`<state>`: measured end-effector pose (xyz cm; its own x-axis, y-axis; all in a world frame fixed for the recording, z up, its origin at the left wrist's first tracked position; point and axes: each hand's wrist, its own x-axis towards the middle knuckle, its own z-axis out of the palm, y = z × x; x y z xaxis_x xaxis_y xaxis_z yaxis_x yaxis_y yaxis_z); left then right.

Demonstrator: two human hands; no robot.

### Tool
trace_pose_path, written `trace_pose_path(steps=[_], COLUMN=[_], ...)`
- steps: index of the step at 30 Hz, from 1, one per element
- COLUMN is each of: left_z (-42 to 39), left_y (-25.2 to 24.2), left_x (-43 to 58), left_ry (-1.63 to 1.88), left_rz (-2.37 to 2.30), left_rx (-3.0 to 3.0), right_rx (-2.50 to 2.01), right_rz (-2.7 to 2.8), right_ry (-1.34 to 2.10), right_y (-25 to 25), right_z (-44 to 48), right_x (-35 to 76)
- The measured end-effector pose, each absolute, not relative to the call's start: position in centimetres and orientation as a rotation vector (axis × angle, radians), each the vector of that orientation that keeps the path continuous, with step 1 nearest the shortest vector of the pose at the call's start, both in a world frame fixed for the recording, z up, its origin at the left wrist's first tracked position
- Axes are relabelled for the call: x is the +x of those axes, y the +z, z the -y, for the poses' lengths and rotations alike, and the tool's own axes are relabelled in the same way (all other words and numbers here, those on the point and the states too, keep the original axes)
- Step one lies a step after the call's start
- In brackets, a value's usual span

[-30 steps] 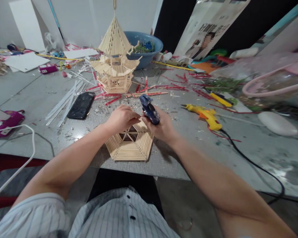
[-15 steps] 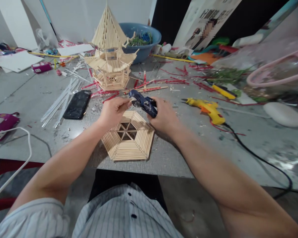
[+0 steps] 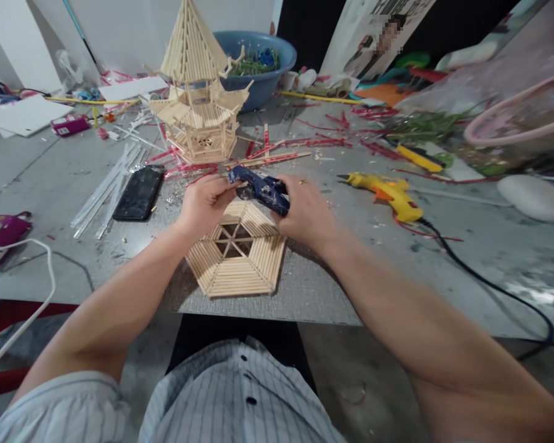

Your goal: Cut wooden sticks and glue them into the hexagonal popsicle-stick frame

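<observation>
My right hand point(image 3: 307, 209) is closed around a dark blue plier-like hand tool point(image 3: 264, 192), whose head points left. My left hand point(image 3: 206, 203) is closed in a pinch at the tool's head; whatever is between the fingertips is too small to make out. Below both hands, a hexagonal panel of thin wooden sticks point(image 3: 237, 279) lies flat near the table's front edge. Its middle is open, crossed by spokes. Beyond the hands stands a wooden-stick pagoda model point(image 3: 194, 55) with a pointed roof. Loose sticks point(image 3: 277, 159) lie in front of it.
A yellow hot glue gun point(image 3: 385, 194) with a black cord lies to the right. On the left are a black phone point(image 3: 138, 192), clear glue sticks point(image 3: 104, 194) and a purple item point(image 3: 4, 240). Behind stand a blue basin point(image 3: 263, 86) and a pink-rimmed container point(image 3: 512, 111).
The view has shifted slightly. Both hands remain at the blue tool above the panel. A pale bit seen earlier by the left fingertips is no longer distinct.
</observation>
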<state>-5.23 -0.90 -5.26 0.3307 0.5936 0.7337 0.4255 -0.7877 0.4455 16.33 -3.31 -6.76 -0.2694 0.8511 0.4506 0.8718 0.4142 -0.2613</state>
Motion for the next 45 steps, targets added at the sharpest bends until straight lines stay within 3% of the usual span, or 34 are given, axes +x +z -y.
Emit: trace_pose_path(steps=[45], left_z=[1.78], left_y=[-4.63], left_x=[-4.75], left_ry=[1.327], left_rz=[-1.124], left_rx=[2.389], right_rx=[-1.673], right_rz=[2.132], right_ry=[-0.01], right_y=[-6.56], right_z=[3.6], right_x=[15.68])
